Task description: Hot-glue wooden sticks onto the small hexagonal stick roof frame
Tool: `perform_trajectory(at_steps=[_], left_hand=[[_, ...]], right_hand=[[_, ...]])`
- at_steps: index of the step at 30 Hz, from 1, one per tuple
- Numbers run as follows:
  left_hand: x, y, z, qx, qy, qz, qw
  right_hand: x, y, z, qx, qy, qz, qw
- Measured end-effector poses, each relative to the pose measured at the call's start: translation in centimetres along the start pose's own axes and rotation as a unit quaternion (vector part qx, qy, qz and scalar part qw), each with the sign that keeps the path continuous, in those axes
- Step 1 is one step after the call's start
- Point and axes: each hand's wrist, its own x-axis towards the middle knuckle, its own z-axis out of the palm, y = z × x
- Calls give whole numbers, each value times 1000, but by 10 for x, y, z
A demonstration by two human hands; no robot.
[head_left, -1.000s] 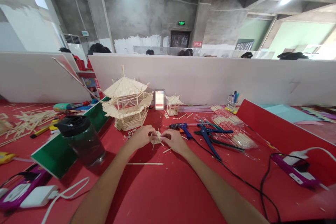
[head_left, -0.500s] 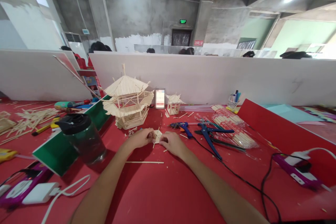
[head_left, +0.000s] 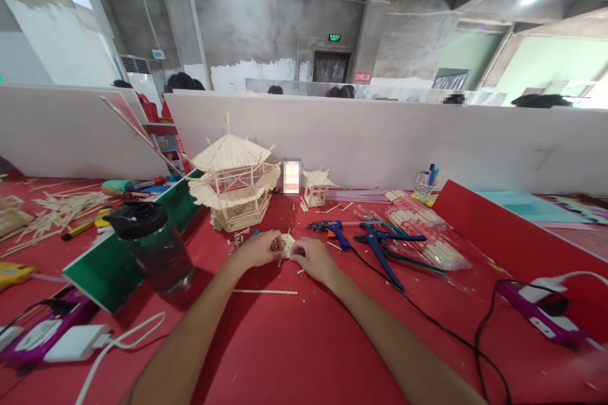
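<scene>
Both my hands meet over the red table. My left hand and my right hand pinch a small piece made of thin wooden sticks between their fingertips, just above the tabletop. A long loose stick lies in front of my hands. Behind them stands a large two-tier pavilion model of sticks, and a small stick pavilion stands further right by the white divider.
A blue glue gun and blue-handled cutters lie right of my hands, beside a bag of sticks. A dark lidded jar and green-edged board stand left. Purple power strips with cables flank me. Other people's heads show beyond the dividers.
My hands have stayed on the small stick piece and turned it slightly. The view has shifted a little to the left.
</scene>
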Motion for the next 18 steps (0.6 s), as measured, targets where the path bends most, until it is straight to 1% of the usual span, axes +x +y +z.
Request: perform_trajectory(at_steps=[3,6,9,13,18], left_hand=[[3,-2,4,-11,2,-30,999],[6,-4,7,-15,2,-46,999],[6,-5,7,-18,3,-45,999],[5,-4,7,-24,0,-41,999],[5,-4,6,-13,3,-32,999]], right_hand=[[0,0,0,-5,2,2,1000],[0,3,-4,37,-17,6,999],[2,11,-13,108,-40,10,993],[4,20,-23,130,-24,25,991],[1,15,-17,136,-47,25,989]])
